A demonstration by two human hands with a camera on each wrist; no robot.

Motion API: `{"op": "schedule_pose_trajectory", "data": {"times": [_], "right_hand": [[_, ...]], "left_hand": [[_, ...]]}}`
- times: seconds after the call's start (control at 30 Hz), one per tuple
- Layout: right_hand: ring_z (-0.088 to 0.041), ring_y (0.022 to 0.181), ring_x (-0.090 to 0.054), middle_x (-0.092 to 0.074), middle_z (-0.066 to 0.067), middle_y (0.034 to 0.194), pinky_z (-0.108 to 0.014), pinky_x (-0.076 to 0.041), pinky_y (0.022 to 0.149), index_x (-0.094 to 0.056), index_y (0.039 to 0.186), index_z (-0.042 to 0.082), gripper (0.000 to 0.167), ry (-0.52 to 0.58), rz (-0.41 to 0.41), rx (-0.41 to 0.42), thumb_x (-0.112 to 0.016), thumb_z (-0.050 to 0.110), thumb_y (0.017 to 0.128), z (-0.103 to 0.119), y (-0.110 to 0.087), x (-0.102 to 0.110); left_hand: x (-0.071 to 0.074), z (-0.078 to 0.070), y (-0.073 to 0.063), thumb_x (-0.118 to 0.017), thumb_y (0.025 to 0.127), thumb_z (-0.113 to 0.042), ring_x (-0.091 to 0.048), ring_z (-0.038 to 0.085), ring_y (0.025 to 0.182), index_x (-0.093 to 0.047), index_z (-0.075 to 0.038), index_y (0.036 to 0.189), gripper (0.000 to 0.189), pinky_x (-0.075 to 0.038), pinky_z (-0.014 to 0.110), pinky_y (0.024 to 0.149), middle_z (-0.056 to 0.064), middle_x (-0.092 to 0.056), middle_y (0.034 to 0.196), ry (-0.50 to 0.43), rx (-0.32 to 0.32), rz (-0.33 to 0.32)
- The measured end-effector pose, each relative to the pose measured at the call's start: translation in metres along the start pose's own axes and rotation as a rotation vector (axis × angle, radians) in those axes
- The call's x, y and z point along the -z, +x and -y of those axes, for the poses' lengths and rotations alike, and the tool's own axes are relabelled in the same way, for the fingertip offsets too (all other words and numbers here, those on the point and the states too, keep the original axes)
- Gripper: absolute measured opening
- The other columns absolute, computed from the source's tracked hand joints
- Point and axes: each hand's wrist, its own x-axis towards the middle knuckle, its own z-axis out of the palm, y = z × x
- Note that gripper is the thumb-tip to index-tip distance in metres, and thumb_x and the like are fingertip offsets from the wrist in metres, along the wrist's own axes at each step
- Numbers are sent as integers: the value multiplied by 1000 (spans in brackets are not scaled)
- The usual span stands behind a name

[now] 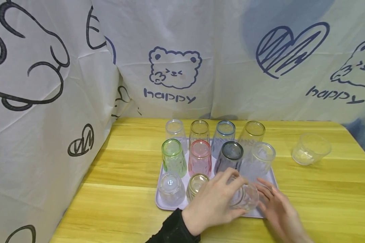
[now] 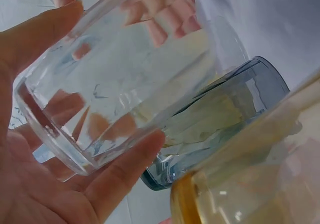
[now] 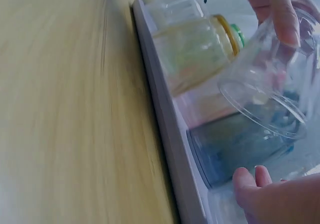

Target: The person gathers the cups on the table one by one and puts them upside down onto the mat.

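Note:
My left hand (image 1: 213, 202) grips a clear glass (image 1: 250, 199) near its base. The glass is tilted, its wide rim turned toward my right hand (image 1: 276, 206), which is beside that rim with fingers loosely extended. In the right wrist view, the fingers (image 3: 250, 181) of my right hand show apart from the rim. Below the held glass, a blue-grey glass (image 3: 240, 144) stands upside down on the pale lilac tray (image 1: 255, 213). An amber-tinted glass (image 1: 197, 185) is close by my left hand, partly covered by it in the head view.
Several upturned glasses fill the tray in rows, among them green (image 1: 174, 158), pink (image 1: 200, 158) and dark grey (image 1: 230, 157) ones. A separate clear cup (image 1: 310, 150) stands on the wooden table (image 1: 115, 202) to the right. Printed white cloth (image 1: 231, 67) hangs behind and at the left.

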Motion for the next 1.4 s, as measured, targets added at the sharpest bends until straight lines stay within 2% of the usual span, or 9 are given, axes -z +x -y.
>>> {"op": "schedule_pose_trajectory", "data": {"times": [0.23,0.4,0.53,0.67,1.0,1.23,1.4], "right_hand": [[-11,136,-52,-56,-1,146,-22,-43,114,-39,150,14,56,-223,-130,24,-1,16,108,6,-3,2],[-9,133,-54,-57,2,142,-20,-45,111,-40,148,16,52,-355,-205,23,-6,14,109,5,-5,4],[-8,131,-55,-59,2,140,-19,-46,110,-41,147,17,51,-411,-243,19,-8,13,109,4,-6,4],[-8,131,-55,-59,1,140,-20,-46,110,-41,147,16,51,-401,-230,19,-8,12,109,4,-6,4],[-7,130,-56,-59,2,139,-20,-47,109,-41,147,18,49,-414,-261,-14,-10,13,109,5,-6,3],[-9,129,-57,-60,1,137,-21,-48,110,-42,146,16,48,-352,-223,4,-11,10,109,3,-4,3],[-8,128,-58,-62,2,135,-21,-48,109,-44,144,16,47,-374,-229,5,-13,8,109,2,-1,1]], "left_hand": [[0,-5,4,-87,72,-50,-63,12,107,-58,-28,130,68,-55,20,71,-7,-58,123,21,56,103],[-3,-8,6,-86,73,-50,-64,13,109,-57,-28,130,68,-57,24,74,-6,-60,126,48,94,157],[-8,-9,7,-85,75,-51,-64,15,110,-56,-28,131,68,-59,26,74,-4,-61,128,61,122,210],[-12,-10,7,-85,76,-50,-64,15,111,-54,-29,133,68,-58,26,70,-4,-60,129,72,140,245],[-23,-10,5,-88,71,-51,-63,14,103,-55,-30,136,76,-53,20,58,-3,-58,128,177,126,204],[-30,-10,4,-88,70,-52,-64,14,101,-56,-28,138,80,-55,21,61,-3,-60,130,234,128,185],[-32,-9,4,-87,68,-55,-64,14,102,-58,-25,136,80,-56,22,66,-5,-62,125,321,120,163]]}}
